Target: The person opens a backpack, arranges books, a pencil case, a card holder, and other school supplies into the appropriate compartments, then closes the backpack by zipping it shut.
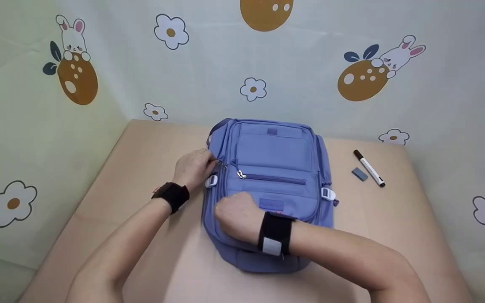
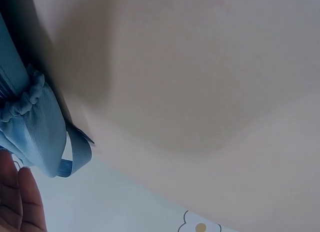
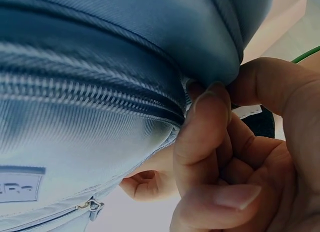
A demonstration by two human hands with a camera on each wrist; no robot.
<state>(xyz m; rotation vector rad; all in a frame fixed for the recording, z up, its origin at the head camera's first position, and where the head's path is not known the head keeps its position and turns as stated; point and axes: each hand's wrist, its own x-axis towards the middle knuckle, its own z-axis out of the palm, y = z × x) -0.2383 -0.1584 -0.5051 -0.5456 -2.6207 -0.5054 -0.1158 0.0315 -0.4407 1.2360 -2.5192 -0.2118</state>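
A blue-purple backpack (image 1: 274,151) lies front side up on the table, with a metal zip pull (image 1: 241,174) on its front pocket. My left hand (image 1: 195,168) is at the bag's left edge, pinching it beside the side zips; the exact part is hidden. Two left fingers (image 2: 30,199) appear beside the gathered side pocket (image 2: 37,117) in the left wrist view. Over the lower left front, my right hand (image 1: 240,214) has curled fingers. In the right wrist view, its fingertips (image 3: 207,110) pinch the bag's edge where the toothed zip (image 3: 90,92) bends round the corner.
A black-capped white marker (image 1: 369,168) and a small grey-blue eraser-like block (image 1: 359,174) lie right of the bag. White buckles (image 1: 328,194) sit on the bag's sides. Patterned cloth (image 1: 209,63) stands behind the table (image 1: 158,134).
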